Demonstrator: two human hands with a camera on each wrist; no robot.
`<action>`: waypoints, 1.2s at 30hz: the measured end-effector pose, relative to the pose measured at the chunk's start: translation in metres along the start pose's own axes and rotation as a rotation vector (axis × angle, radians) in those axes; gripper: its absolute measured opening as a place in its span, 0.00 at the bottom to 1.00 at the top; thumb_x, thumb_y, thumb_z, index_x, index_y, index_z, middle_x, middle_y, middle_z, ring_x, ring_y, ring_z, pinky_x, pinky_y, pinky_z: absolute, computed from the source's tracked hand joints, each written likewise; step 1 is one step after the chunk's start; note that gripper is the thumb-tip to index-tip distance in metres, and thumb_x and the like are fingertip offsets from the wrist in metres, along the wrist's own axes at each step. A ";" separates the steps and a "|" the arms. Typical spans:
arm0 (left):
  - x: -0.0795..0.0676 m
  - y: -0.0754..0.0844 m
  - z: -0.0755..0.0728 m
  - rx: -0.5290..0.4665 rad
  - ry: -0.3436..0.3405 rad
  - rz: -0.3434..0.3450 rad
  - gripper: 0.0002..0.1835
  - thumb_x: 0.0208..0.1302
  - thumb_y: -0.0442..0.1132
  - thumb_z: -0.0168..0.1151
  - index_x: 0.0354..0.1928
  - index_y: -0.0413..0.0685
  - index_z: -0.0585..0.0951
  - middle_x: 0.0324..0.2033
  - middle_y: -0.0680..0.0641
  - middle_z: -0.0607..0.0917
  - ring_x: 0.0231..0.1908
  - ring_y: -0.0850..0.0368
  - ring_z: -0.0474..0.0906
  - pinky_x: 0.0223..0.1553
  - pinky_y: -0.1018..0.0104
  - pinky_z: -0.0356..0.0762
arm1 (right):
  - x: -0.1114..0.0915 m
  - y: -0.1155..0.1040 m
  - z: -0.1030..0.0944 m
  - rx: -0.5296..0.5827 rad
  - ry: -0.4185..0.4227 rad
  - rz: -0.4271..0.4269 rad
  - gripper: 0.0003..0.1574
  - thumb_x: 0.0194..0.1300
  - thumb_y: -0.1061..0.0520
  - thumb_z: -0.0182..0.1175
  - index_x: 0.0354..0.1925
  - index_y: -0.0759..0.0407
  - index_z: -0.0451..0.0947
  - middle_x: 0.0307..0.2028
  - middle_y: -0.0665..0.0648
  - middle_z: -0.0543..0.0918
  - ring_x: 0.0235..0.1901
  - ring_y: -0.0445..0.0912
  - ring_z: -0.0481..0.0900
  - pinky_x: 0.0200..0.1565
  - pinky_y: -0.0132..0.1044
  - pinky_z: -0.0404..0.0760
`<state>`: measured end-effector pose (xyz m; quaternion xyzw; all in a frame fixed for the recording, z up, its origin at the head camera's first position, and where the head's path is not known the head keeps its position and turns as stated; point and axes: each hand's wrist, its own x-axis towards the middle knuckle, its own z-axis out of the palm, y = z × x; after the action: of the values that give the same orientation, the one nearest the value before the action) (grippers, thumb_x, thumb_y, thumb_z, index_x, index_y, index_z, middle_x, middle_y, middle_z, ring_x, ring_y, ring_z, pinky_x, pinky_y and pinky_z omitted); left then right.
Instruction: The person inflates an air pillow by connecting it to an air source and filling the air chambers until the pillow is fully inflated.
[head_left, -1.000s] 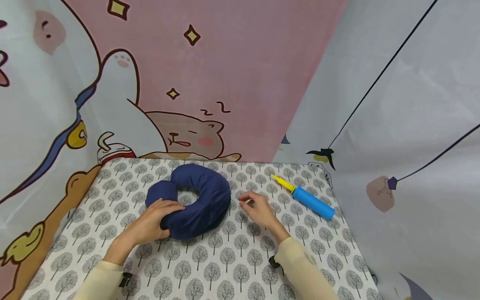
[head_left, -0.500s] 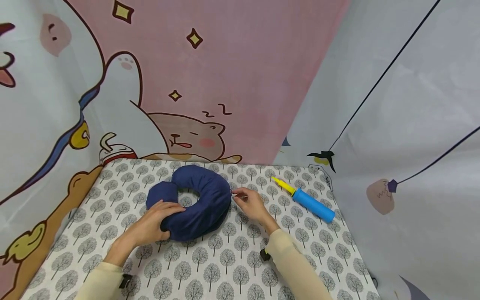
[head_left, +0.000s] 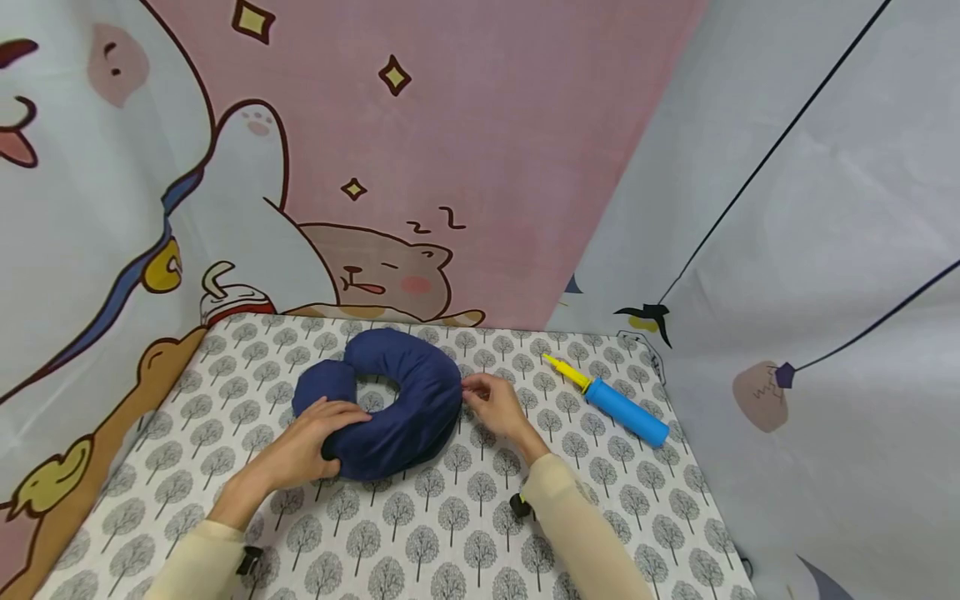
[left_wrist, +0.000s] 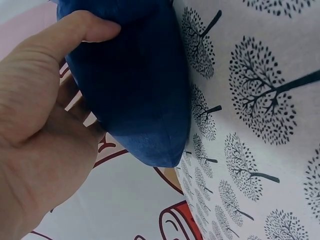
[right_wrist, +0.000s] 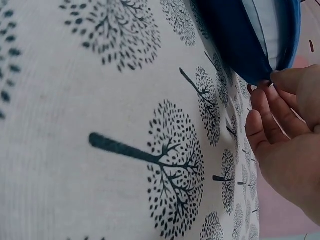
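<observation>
A navy U-shaped neck pillow (head_left: 427, 387) lies on the tree-print cloth in the head view. My left hand (head_left: 306, 443) grips its near end, fingers over the top and thumb (left_wrist: 97, 29) on the side in the left wrist view. At the pillow's right outer edge, my right hand (head_left: 497, 408) pinches the cover between thumb and fingertips. In the right wrist view the cover (right_wrist: 230, 37) has a long slit with pale material (right_wrist: 265, 30) showing inside, and the pinch sits at the slit's lower end. Whatever small part lies between those fingertips is hidden.
A blue hand pump (head_left: 626, 410) with a yellow nozzle (head_left: 567, 369) lies to the right of the right hand. The tree-print cloth (head_left: 420, 542) covers the table. Cartoon-printed curtains (head_left: 510, 167) rise behind it and at both sides.
My right hand has moved left to the pillow's outer edge, and its fingertips have closed in a pinch there. The left hand keeps its hold; the pillow stays in place.
</observation>
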<state>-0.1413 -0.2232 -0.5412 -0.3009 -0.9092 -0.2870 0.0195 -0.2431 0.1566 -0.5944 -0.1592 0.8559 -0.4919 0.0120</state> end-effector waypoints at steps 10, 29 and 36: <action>0.005 0.012 -0.010 -0.051 -0.098 -0.020 0.48 0.49 0.21 0.79 0.77 0.47 0.81 0.76 0.37 0.80 0.81 0.26 0.68 0.81 0.14 0.49 | 0.002 0.004 0.001 0.016 0.040 0.013 0.07 0.77 0.63 0.71 0.50 0.60 0.93 0.41 0.60 0.95 0.36 0.37 0.86 0.39 0.29 0.84; 0.155 0.048 -0.015 0.007 -0.327 0.076 0.28 0.84 0.42 0.66 0.79 0.41 0.78 0.81 0.33 0.75 0.83 0.31 0.69 0.81 0.32 0.70 | 0.000 0.006 0.000 -0.020 0.017 0.001 0.04 0.80 0.61 0.70 0.44 0.59 0.91 0.36 0.59 0.92 0.31 0.36 0.81 0.34 0.29 0.80; 0.200 0.054 0.007 0.079 -0.397 0.077 0.23 0.86 0.42 0.64 0.76 0.45 0.82 0.81 0.37 0.77 0.83 0.36 0.71 0.84 0.38 0.68 | 0.001 0.007 -0.002 -0.026 0.017 0.001 0.05 0.81 0.60 0.69 0.45 0.58 0.90 0.35 0.58 0.91 0.30 0.36 0.80 0.34 0.30 0.79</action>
<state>-0.2741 -0.0768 -0.4772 -0.3851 -0.8936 -0.1852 -0.1375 -0.2463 0.1616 -0.5989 -0.1549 0.8623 -0.4821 0.0028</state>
